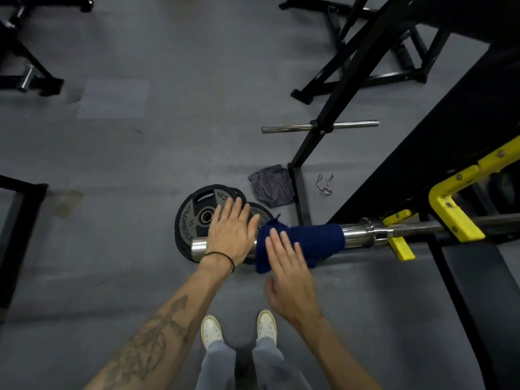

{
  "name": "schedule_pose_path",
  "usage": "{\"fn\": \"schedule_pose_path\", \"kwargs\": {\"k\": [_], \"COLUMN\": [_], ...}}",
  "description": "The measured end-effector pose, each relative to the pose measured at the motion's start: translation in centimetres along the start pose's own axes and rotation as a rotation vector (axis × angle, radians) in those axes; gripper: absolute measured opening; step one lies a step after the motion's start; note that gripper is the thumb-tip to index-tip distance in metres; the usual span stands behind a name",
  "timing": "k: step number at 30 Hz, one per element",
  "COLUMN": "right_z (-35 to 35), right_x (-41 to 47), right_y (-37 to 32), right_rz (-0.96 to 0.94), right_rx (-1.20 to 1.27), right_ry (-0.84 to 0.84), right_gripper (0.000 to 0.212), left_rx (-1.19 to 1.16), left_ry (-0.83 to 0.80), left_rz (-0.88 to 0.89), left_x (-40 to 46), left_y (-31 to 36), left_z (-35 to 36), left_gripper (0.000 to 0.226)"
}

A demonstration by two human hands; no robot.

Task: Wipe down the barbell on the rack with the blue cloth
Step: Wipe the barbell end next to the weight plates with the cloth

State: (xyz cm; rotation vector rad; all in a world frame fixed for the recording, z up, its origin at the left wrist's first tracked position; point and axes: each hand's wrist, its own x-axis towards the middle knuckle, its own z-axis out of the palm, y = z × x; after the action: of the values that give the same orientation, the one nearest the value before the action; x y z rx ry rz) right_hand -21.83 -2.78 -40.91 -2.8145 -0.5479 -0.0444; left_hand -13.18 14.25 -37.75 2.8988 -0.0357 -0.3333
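The barbell (356, 233) lies across the yellow rack hooks (450, 215), its chrome sleeve pointing left. A dark blue cloth (312, 237) is draped over the sleeve. My left hand (232, 233) rests flat on the sleeve near its left end, fingers spread, just left of the cloth. My right hand (289, 266) hovers over the cloth's left part with fingers stretched out; only the fingertips lie over the cloth, and I cannot tell whether they touch it.
Two black weight plates (188, 220) lie on the grey floor under the sleeve. A grey rag (271, 185) and a spring collar (325, 184) lie beside the black rack upright (332, 114). A bench pad (478, 291) sits at the right. My white shoes (239, 327) stand below.
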Motion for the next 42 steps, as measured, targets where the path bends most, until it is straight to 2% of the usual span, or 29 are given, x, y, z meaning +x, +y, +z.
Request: {"fn": "schedule_pose_path", "kwargs": {"k": [2,4,5,6,8,10,12,14,16,19,20,22,24,28,29,31,33,35,38,40,42], "right_z": [-0.5,-0.9,-0.7,-0.1,0.9,0.4,-0.5,-0.8,0.0,0.2,-0.1,-0.6,-0.5,0.7,0.4,-0.3,-0.6,0.0,0.2,-0.5,-1.0], "right_x": [-0.5,-1.0,-0.9,-0.8,-1.0,-1.0,-1.2,-1.0,-0.3,-0.5,-0.7,-1.2,-0.8,-1.0,-1.2,-1.5,-1.0,-0.5,-0.9,-1.2,-1.2], "right_y": [2.9,3.0,1.8,0.3,-1.3,0.6,2.7,1.6,-0.9,-0.2,1.2,2.6,0.8,-0.5,0.7,2.4,1.2,-1.1,-0.2,2.7,3.5], "right_rz": [0.063,0.298,0.349,0.320,0.114,0.043,0.238,0.448,0.386,0.113,0.122,0.295,0.400,0.094,0.114,0.301,0.458,0.392,0.113,0.154,0.335], "right_rx": [-0.039,0.034,0.065,0.088,0.072,-0.004,0.019,0.109,0.147,0.054,0.021,0.054,0.097,0.009,-0.015,0.028,0.111,0.150,0.064,0.007,0.068], "right_ry": [0.030,0.062,0.054,0.033,0.009,0.023,0.082,0.105,0.067,0.041,0.052,0.081,0.068,-0.001,0.008,0.069,0.103,0.074,0.027,0.049,0.103], "right_gripper": [0.106,0.106,0.106,0.106,0.107,0.106,0.104,0.104,0.106,0.108,0.107,0.105,0.106,0.110,0.111,0.107,0.104,0.104,0.107,0.106,0.103], "left_rx": [-0.001,0.013,0.021,0.027,0.031,0.035,0.038,0.049,0.060,0.052,0.044,0.033,0.032,0.023,0.020,0.020,0.026,0.030,0.025,0.021,0.023], "left_ry": [0.021,0.002,0.003,0.009,0.014,0.014,0.011,0.010,0.016,0.002,0.001,0.007,0.025,0.038,0.037,0.035,0.045,0.054,0.070,0.079,0.090], "left_rz": [0.042,0.078,0.081,0.077,0.063,0.067,0.073,0.069,0.068,0.068,0.070,0.072,0.068,0.064,0.066,0.065,0.062,0.060,0.061,0.066,0.063], "left_x": [-1.3,-2.7,-3.0,-3.2,-3.0,-2.8,-2.8,-2.7,-2.7,-2.8,-2.8,-2.7,-2.7,-2.8,-2.8,-2.7,-2.6,-2.6,-2.6,-2.5,-2.3], "left_y": [0.3,0.2,0.3,0.2,0.2,0.4,0.5,0.4,0.4,0.4,0.5,0.5,0.5,0.4,0.4,0.4,0.4,0.2,0.2,0.3,0.3], "left_z": [0.3,0.7,0.8,0.9,1.0,0.9,0.8,0.9,1.0,0.9,0.8,0.6,0.7,0.9,0.9,0.9,0.9,1.2,1.5,1.5,1.6], "left_gripper": [0.078,0.076,0.076,0.077,0.080,0.080,0.079,0.077,0.076,0.078,0.079,0.078,0.077,0.076,0.076,0.075,0.073,0.070,0.066,0.064,0.062]}}
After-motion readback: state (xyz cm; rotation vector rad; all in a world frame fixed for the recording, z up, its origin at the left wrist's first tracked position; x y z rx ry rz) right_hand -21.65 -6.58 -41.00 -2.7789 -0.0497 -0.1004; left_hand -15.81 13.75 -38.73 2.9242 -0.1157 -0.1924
